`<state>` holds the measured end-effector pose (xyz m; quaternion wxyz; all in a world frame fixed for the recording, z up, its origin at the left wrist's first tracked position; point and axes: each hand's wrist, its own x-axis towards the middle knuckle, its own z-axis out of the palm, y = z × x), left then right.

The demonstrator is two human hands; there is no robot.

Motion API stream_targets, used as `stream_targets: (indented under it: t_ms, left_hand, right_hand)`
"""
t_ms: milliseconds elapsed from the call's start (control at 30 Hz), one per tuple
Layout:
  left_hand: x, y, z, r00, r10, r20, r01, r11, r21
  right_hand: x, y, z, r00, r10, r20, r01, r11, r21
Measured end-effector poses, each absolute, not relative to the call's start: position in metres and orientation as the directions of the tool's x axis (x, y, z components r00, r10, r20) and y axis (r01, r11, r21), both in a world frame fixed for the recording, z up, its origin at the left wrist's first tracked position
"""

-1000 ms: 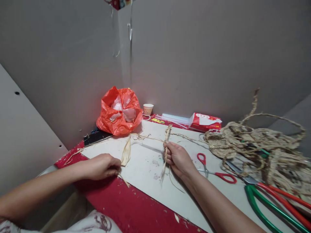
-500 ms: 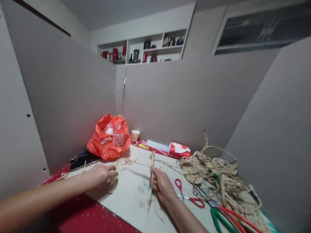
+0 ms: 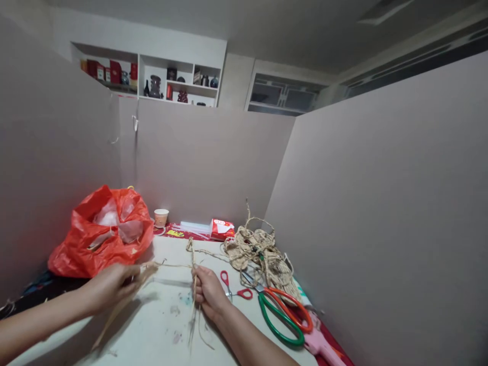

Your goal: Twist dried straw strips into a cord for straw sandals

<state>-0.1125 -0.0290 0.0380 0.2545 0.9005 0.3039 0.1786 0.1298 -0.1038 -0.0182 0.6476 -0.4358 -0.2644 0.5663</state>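
Observation:
My right hand (image 3: 209, 288) grips a thin braided straw cord (image 3: 192, 251) that stands up above the fist, with loose strands hanging below it. At the left, my left hand (image 3: 114, 287) is closed on a pale straw strip (image 3: 149, 272). Part of that strip trails down toward the board's front, and a thin strand runs across to the cord in my right hand. Both hands are just above the white board (image 3: 160, 320). Small red-handled scissors (image 3: 229, 291) lie right of my right hand.
A red plastic bag (image 3: 102, 249) stands at the left, near a paper cup (image 3: 160, 218). Coiled straw rope (image 3: 267, 254) is heaped at the right. Large shears (image 3: 280, 320) with green and orange handles lie before it. A red tissue pack (image 3: 221, 230) sits at the back.
The view has turned to the right. My left hand has lifted the straw strip off the board, and the strip now hangs from it. My right hand keeps its grip on the cord.

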Motion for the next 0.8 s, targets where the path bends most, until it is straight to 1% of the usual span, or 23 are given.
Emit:
stream_targets:
  t_ms: [33, 67, 133, 167, 233, 333, 433, 600, 700, 800]
  left_hand:
    - [-0.107, -0.028, 0.045, 0.734, 0.670, 0.108, 0.446, -0.596, 0.668]
    - [-0.102, -0.029, 0.051, 0.716, 0.697, 0.022, 0.432, -0.468, 0.771]
    - [-0.093, -0.030, 0.058, 0.719, 0.689, -0.093, 0.351, -0.244, 0.904]
    - [-0.088, -0.030, 0.059, 0.741, 0.657, -0.137, 0.300, -0.140, 0.944]
    - [-0.079, -0.032, 0.055, 0.756, 0.625, -0.194, 0.242, 0.009, 0.970]
    - [-0.067, -0.039, 0.044, 0.751, 0.604, -0.266, 0.232, 0.136, 0.963]
    - [-0.055, -0.048, 0.033, 0.768, 0.585, -0.260, 0.238, 0.116, 0.964]
    - [-0.035, -0.058, 0.014, 0.799, 0.580, -0.159, 0.222, -0.038, 0.974]
    - [-0.026, -0.062, 0.006, 0.787, 0.611, -0.084, 0.231, -0.166, 0.959]
    - [-0.019, -0.068, 0.002, 0.763, 0.646, -0.016, 0.285, -0.313, 0.906]
  right_hand:
    - [0.130, -0.104, -0.018, 0.240, 0.958, -0.159, -0.504, -0.017, -0.864]
    - [0.130, -0.106, -0.018, 0.257, 0.952, -0.164, -0.503, -0.013, -0.864]
    - [0.130, -0.108, -0.019, 0.266, 0.949, -0.168, -0.499, -0.014, -0.867]
    - [0.129, -0.109, -0.020, 0.265, 0.949, -0.171, -0.495, -0.018, -0.869]
    - [0.128, -0.110, -0.021, 0.270, 0.948, -0.170, -0.482, -0.020, -0.876]
    - [0.125, -0.112, -0.023, 0.317, 0.934, -0.162, -0.444, -0.005, -0.896]
    - [0.121, -0.114, -0.024, 0.416, 0.899, -0.135, -0.366, 0.030, -0.930]
    - [0.122, -0.112, -0.023, 0.572, 0.819, -0.039, -0.164, 0.068, -0.984]
    - [0.123, -0.111, -0.023, 0.613, 0.790, 0.014, -0.058, 0.064, -0.996]
    - [0.124, -0.111, -0.022, 0.637, 0.768, 0.064, 0.034, 0.055, -0.998]
